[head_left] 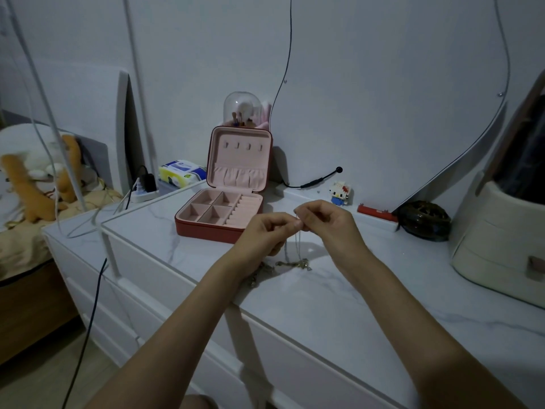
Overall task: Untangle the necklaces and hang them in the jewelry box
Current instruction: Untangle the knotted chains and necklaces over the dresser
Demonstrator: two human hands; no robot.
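While both hands' fingers [298, 223] pinch one thin necklace [298, 246], it hangs.

I can't count the necklaces [295, 263]: the chains are too thin, and the pile at frame centre is partly hidden under the left hand [267, 233]. The grip of the left hand and right hand [324, 224] meets on a strand, but the exact pinch point is too small for me to tell. The hooks [243, 146] in the jewelry box [233, 184] lid are tiny; I can't read their shape. The cream organizer [501, 240] is cut off by the right edge. The plush toy [38, 178] at left is blurred. The tissue pack [181, 172] text is unreadable.
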